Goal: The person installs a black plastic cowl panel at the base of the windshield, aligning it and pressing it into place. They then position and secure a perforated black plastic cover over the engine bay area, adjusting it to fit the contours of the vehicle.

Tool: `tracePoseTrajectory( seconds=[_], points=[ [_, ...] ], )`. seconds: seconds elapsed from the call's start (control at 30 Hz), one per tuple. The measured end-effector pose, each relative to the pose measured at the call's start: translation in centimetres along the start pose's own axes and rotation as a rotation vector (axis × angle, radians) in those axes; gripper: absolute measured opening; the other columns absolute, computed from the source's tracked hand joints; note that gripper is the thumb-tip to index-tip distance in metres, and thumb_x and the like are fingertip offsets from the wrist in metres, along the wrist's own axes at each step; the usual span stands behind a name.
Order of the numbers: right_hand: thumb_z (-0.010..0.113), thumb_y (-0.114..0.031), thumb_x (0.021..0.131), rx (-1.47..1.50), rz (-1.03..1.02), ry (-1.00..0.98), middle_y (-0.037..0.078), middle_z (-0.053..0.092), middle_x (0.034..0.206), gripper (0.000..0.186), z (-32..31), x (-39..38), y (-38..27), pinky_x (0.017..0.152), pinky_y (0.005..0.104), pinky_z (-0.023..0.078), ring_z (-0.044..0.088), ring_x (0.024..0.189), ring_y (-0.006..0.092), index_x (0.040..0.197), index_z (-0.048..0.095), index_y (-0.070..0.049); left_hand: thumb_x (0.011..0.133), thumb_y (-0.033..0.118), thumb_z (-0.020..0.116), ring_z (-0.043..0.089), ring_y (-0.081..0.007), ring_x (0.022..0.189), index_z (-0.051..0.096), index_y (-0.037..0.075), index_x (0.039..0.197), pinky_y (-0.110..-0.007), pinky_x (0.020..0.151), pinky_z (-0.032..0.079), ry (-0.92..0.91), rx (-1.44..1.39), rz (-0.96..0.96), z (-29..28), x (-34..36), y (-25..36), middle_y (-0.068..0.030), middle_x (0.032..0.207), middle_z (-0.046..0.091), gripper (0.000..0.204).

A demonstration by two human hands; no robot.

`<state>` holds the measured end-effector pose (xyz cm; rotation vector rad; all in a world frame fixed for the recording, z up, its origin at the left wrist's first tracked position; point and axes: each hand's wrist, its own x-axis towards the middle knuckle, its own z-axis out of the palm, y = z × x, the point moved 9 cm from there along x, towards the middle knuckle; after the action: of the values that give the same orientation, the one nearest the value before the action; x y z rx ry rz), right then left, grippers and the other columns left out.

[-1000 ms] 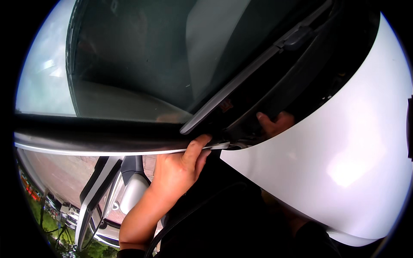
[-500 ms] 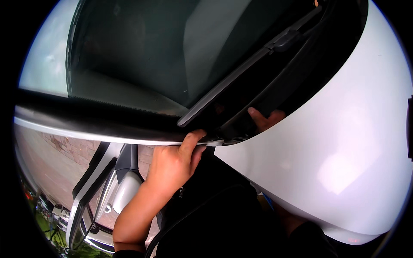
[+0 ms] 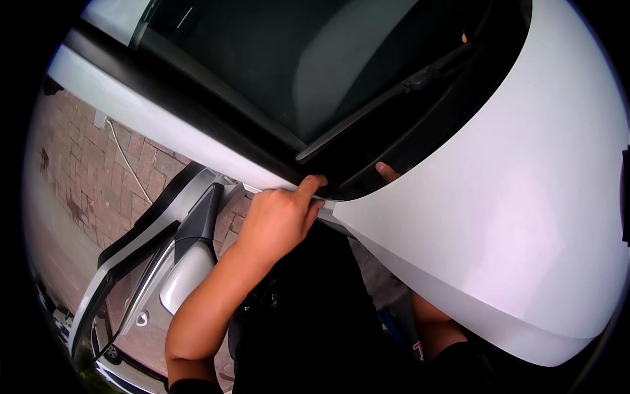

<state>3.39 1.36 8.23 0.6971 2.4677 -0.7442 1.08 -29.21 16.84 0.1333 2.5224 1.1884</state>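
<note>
My left hand (image 3: 282,213) grips the lower end of the white windshield pillar (image 3: 190,141), one finger over the top and another below. Close by is the tip of the black wiper (image 3: 354,125), which lies along the dark windshield (image 3: 243,65). My right forearm (image 3: 433,325) passes behind the smooth white body panel (image 3: 472,197). At that panel's upper edge, a fingertip of my right hand (image 3: 387,171) shows against the black cowl (image 3: 420,141); the other fingers are hidden.
At the lower left the car's door (image 3: 141,230) stands open, with a white-and-black side mirror (image 3: 190,276). Brick paving (image 3: 98,164) lies beyond, crossed by a thin pale cord (image 3: 128,161). Another vehicle (image 3: 111,351) shows at the lower-left rim.
The view has turned, so the pillar now slopes more steeply. Less of my right hand shows above the panel edge, and more of its forearm shows below. My left hand keeps its grip.
</note>
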Motion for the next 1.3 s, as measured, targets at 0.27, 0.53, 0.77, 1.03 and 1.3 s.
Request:
tracePoseTrajectory(
  seconds=[0.27, 0.53, 0.77, 1.03, 1.3],
  points=[
    [0.067, -0.046, 0.095, 0.038, -0.179, 0.221, 0.020, 0.067, 0.111, 0.055, -2.6, -0.5, -1.0, 0.085, 0.0436, 0.055, 0.067, 0.099, 0.0298, 0.128, 0.059, -0.003, 0.091, 0.007, 0.071, 0.044, -0.0359, 0.145, 0.058, 0.005, 0.136, -0.047, 0.118, 0.037, 0.991, 0.390, 0.330, -16.0, -1.3, 3.4, -0.0189, 0.145, 0.057, 0.047],
    [0.064, -0.049, 0.096, -0.071, -0.395, 0.532, 0.022, 0.067, 0.119, 0.061, -7.4, 6.1, -6.6, 0.091, 0.0453, 0.056, 0.067, 0.108, 0.0319, 0.138, 0.056, -0.004, 0.095, 0.033, 0.069, 0.033, -0.0390, 0.151, 0.054, 0.020, 0.147, -0.057, 0.124, 0.017, 1.269, 0.594, 0.147, -19.5, 1.2, 0.8, -0.0112, 0.155, 0.050, 0.056],
    [0.059, -0.043, 0.097, -0.107, -0.317, 0.440, 0.028, 0.047, 0.146, 0.066, -6.5, 10.4, -9.1, 0.111, 0.0534, 0.040, 0.046, 0.136, 0.0415, 0.154, 0.042, -0.015, 0.094, 0.029, 0.067, 0.032, -0.0376, 0.152, 0.058, 0.023, 0.144, -0.060, 0.123, 0.015, 1.187, 0.644, 0.056, -19.5, 1.4, 0.4, -0.0059, 0.154, 0.052, 0.051],
    [0.049, -0.031, 0.102, -0.234, -0.394, 0.373, 0.023, 0.054, 0.142, 0.057, -4.6, 6.9, -10.8, 0.103, 0.0500, 0.047, 0.056, 0.126, 0.0341, 0.155, 0.042, -0.012, 0.095, 0.029, 0.065, 0.032, -0.0334, 0.153, 0.059, 0.026, 0.143, -0.065, 0.122, 0.015, 1.131, 0.723, -0.003, -19.6, 1.3, 0.5, 0.0001, 0.154, 0.052, 0.049],
    [0.057, -0.026, 0.098, -0.230, -0.467, 0.455, 0.023, 0.058, 0.138, 0.056, -4.4, 5.2, -8.5, 0.104, 0.0478, 0.047, 0.057, 0.125, 0.0362, 0.149, 0.047, -0.007, 0.094, 0.027, 0.062, 0.035, -0.0284, 0.152, 0.062, 0.027, 0.138, -0.066, 0.120, 0.017, 1.167, 0.797, 0.004, -19.5, 2.6, -0.4, 0.0023, 0.154, 0.052, 0.044]
  ],
)
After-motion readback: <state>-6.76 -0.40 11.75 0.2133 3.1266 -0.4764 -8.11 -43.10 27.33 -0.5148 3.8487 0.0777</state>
